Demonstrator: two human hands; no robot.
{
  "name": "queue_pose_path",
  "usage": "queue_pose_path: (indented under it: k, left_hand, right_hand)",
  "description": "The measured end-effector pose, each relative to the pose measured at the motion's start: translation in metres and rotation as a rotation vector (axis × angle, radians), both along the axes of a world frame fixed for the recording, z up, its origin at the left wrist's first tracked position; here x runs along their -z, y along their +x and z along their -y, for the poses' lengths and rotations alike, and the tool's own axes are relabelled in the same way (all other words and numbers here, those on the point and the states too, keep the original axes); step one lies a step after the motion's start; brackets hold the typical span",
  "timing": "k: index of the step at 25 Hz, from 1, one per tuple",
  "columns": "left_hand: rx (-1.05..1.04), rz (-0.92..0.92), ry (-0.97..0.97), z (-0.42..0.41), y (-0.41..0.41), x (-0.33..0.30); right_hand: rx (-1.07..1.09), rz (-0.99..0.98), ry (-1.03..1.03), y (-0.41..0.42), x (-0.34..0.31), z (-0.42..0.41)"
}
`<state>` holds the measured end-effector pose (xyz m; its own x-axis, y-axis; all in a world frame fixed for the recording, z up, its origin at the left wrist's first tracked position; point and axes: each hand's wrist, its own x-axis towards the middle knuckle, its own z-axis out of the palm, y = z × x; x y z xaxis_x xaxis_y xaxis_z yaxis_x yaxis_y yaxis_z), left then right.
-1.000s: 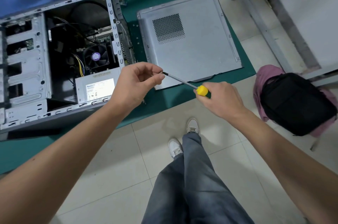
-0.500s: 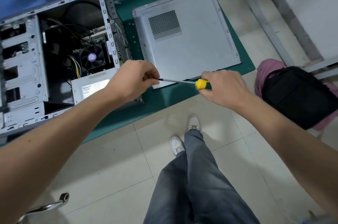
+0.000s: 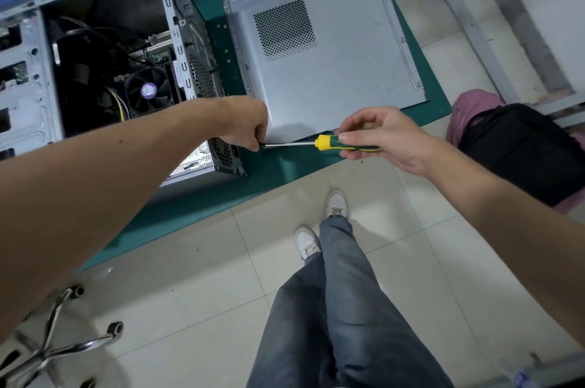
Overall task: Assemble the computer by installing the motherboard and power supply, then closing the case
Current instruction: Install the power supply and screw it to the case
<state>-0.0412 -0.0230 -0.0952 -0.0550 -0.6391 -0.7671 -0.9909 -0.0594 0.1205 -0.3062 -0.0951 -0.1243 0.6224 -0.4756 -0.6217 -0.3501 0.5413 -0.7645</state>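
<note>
Seen from above: open computer case (image 3: pixel 95 71) lying on green tabletop (image 3: pixel 285 166), power supply (image 3: pixel 224 155) seated at its near corner; loose side panel (image 3: pixel 332 55) flat just beside. Right hand (image 3: pixel 376 137) curled round screwdriver (image 3: pixel 319 144) handle; left hand (image 3: pixel 243 121) pinching its tip. Panel likely light, stiff, sharp-edged sheet metal; best lifted by 2 opposite edges.

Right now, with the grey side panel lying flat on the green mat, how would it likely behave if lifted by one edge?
The side panel looks like thin sheet metal with folded rims, so probably fairly stiff, though it may flex a little. It is broad and flat, so likely light but awkward for one hand. Its smooth face could slide on the green mat if pushed.
</note>
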Motion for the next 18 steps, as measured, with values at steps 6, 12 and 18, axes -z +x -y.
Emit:
queue_pose_path:
  k: [6, 12, 18]
  left_hand:
    - [0.128, 0.039, 0.149, 0.002, -0.005, 0.03]
    - [0.216, 0.065, 0.277, -0.002, -0.002, 0.045]
    - [0.189, 0.043, 0.319, -0.001, 0.002, 0.053]
  right_hand:
    - [0.274, -0.046, 0.072, 0.007, 0.034, -0.018]
    - [0.246, -0.104, -0.022, 0.015, 0.054, -0.036]
    - [0.239, -0.113, -0.015, 0.019, 0.059, -0.037]
